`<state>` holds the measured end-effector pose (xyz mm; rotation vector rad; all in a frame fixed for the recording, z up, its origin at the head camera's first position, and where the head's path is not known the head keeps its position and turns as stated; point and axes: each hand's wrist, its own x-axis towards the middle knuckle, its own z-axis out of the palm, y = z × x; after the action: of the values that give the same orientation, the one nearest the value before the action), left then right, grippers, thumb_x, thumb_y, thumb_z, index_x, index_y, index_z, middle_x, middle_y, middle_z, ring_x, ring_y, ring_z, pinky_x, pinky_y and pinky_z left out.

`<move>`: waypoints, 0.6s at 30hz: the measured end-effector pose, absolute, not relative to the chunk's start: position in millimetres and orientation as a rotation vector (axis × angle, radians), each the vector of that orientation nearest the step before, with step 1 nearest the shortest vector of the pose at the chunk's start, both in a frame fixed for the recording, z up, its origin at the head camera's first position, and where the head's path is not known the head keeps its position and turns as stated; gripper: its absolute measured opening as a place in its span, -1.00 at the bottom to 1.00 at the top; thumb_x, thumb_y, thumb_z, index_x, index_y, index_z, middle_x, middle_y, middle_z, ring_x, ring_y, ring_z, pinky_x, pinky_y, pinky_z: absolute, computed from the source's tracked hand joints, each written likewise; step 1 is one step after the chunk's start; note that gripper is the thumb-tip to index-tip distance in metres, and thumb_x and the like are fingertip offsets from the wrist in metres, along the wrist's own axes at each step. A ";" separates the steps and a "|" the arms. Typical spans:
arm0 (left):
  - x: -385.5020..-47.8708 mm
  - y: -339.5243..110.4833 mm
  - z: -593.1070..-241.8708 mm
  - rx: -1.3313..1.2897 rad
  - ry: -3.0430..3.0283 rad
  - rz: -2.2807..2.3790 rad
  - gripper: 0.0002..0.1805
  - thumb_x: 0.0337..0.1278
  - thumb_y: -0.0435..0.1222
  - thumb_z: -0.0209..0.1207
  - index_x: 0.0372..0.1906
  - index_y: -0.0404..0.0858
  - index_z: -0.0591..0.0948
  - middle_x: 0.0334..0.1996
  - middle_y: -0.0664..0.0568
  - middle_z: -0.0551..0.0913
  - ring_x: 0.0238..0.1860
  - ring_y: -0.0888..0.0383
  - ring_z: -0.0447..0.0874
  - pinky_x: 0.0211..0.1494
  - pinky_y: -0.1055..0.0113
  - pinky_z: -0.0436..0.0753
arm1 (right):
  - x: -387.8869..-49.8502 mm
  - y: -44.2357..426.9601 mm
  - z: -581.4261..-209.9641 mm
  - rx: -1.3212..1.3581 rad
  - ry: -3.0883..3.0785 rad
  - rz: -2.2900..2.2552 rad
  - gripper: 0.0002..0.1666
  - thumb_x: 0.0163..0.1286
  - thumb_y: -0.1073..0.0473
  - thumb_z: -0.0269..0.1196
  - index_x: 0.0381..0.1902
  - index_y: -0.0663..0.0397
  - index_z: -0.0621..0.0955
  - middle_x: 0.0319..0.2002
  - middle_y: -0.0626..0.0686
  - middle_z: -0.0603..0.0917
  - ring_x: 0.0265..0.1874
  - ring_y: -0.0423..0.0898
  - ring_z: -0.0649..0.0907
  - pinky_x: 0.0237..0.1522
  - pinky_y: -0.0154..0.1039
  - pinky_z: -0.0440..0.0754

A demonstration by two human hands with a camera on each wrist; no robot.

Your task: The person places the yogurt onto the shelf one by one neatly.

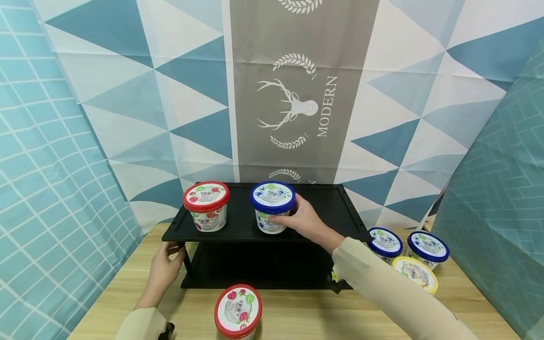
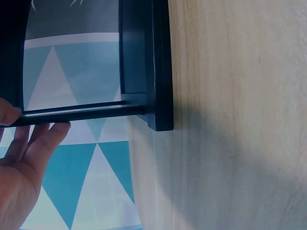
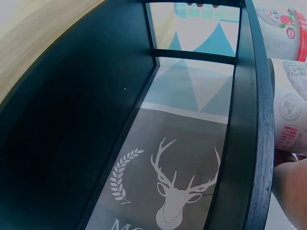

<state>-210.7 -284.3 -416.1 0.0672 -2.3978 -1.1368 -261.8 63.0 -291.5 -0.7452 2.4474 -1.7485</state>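
Upright, the blue-lidded tub (image 1: 271, 207) stands within the right grip (image 1: 307, 221).

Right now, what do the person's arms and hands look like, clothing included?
The left hand and right hand are bare, without gloves. The left sleeve and right sleeve are long and pale cream. A small black item shows beside the left sleeve's end; too little is visible to identify it.
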 end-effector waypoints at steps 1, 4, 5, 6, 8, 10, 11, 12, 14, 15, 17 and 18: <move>-210.7 -284.3 -416.1 0.065 -2.394 -1.140 -0.65 0.27 -0.40 0.01 0.14 -0.29 0.34 -0.04 -0.33 0.52 0.01 -0.31 0.55 -0.10 0.00 0.57 | -262.0 62.3 -291.1 -0.744 2.446 -1.748 -0.15 0.08 0.11 0.42 0.29 0.00 0.29 0.20 0.09 0.49 0.20 0.04 0.50 0.22 0.02 0.45; -210.5 -284.9 -417.1 0.054 -2.388 -1.137 -0.64 0.27 -0.41 0.01 0.16 -0.29 0.34 -0.04 -0.34 0.52 0.00 -0.32 0.55 -0.10 -0.01 0.58 | -262.6 59.8 -290.3 -0.743 2.447 -1.743 -0.16 0.09 0.11 0.42 0.30 0.00 0.29 0.20 0.09 0.49 0.21 0.04 0.50 0.23 0.02 0.44; -210.6 -285.2 -417.6 0.051 -2.385 -1.134 -0.63 0.27 -0.41 0.01 0.16 -0.29 0.34 -0.05 -0.34 0.52 -0.01 -0.32 0.55 -0.11 0.00 0.58 | -262.7 58.9 -290.2 -0.740 2.448 -1.741 -0.16 0.09 0.11 0.42 0.29 -0.01 0.29 0.20 0.09 0.49 0.21 0.04 0.49 0.23 0.02 0.44; -210.6 -285.7 -418.2 0.046 -2.385 -1.131 -0.63 0.27 -0.41 0.01 0.16 -0.29 0.34 -0.05 -0.34 0.52 -0.01 -0.32 0.55 -0.12 0.01 0.59 | -262.8 58.0 -290.1 -0.737 2.450 -1.738 -0.15 0.09 0.10 0.42 0.30 -0.01 0.29 0.20 0.08 0.49 0.21 0.04 0.49 0.23 0.02 0.44; -210.9 -286.4 -419.4 0.043 -2.381 -1.117 -0.63 0.26 -0.42 0.02 0.16 -0.30 0.35 -0.06 -0.34 0.53 -0.03 -0.32 0.56 -0.14 0.04 0.59 | -262.9 56.3 -290.2 -0.734 2.449 -1.736 -0.15 0.09 0.10 0.42 0.30 -0.01 0.29 0.20 0.08 0.48 0.21 0.04 0.49 0.24 0.03 0.43; -211.5 -286.8 -420.2 0.045 -2.376 -1.111 -0.64 0.25 -0.43 0.02 0.14 -0.29 0.35 -0.07 -0.33 0.54 -0.04 -0.30 0.57 -0.15 0.07 0.59 | -262.8 54.7 -290.5 -0.725 2.451 -1.737 -0.15 0.08 0.09 0.42 0.30 -0.01 0.29 0.20 0.07 0.49 0.21 0.03 0.49 0.24 0.03 0.43; -211.8 -286.9 -420.6 0.047 -2.375 -1.107 -0.64 0.25 -0.42 0.02 0.14 -0.29 0.36 -0.07 -0.32 0.54 -0.04 -0.30 0.58 -0.14 0.08 0.59 | -262.7 53.9 -290.7 -0.726 2.449 -1.738 -0.15 0.09 0.09 0.42 0.30 -0.01 0.29 0.20 0.07 0.49 0.21 0.03 0.49 0.24 0.02 0.43; -212.3 -287.0 -420.8 0.050 -2.377 -1.107 -0.63 0.25 -0.42 0.02 0.15 -0.28 0.36 -0.07 -0.31 0.54 -0.04 -0.29 0.58 -0.15 0.09 0.59 | -262.7 53.2 -291.0 -0.725 2.448 -1.739 -0.16 0.09 0.10 0.42 0.29 -0.01 0.30 0.20 0.07 0.49 0.20 0.03 0.49 0.24 0.02 0.43; -212.8 -286.8 -420.8 0.056 -2.379 -1.113 -0.63 0.25 -0.42 0.02 0.15 -0.27 0.35 -0.07 -0.30 0.54 -0.03 -0.29 0.57 -0.14 0.08 0.60 | -262.6 51.7 -291.1 -0.732 2.445 -1.742 -0.16 0.09 0.10 0.41 0.29 0.00 0.30 0.19 0.08 0.49 0.20 0.04 0.50 0.23 0.02 0.44; -212.9 -286.8 -420.8 0.059 -2.380 -1.118 -0.62 0.25 -0.42 0.01 0.16 -0.27 0.35 -0.07 -0.30 0.54 -0.03 -0.29 0.57 -0.14 0.07 0.60 | -262.9 51.0 -291.4 -0.734 2.443 -1.744 -0.16 0.09 0.10 0.41 0.29 0.00 0.30 0.19 0.08 0.50 0.20 0.04 0.50 0.23 0.02 0.44; -213.1 -286.7 -420.4 0.064 -2.387 -1.127 -0.61 0.26 -0.41 0.01 0.18 -0.26 0.34 -0.05 -0.30 0.53 -0.02 -0.29 0.56 -0.13 0.06 0.60 | -263.3 49.7 -291.7 -0.735 2.441 -1.749 -0.16 0.09 0.09 0.42 0.29 0.00 0.30 0.19 0.08 0.50 0.19 0.04 0.50 0.23 0.02 0.44; -213.2 -286.7 -420.2 0.067 -2.391 -1.132 -0.60 0.26 -0.41 0.00 0.19 -0.25 0.33 -0.05 -0.30 0.52 -0.01 -0.30 0.55 -0.13 0.05 0.60 | -263.7 49.2 -291.9 -0.735 2.440 -1.750 -0.16 0.08 0.10 0.42 0.29 0.00 0.31 0.19 0.08 0.50 0.19 0.04 0.50 0.23 0.02 0.44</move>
<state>-213.2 -286.7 -420.2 0.0666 -2.3915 -1.1320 -263.7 49.2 -291.9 -0.7347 2.4402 -1.7503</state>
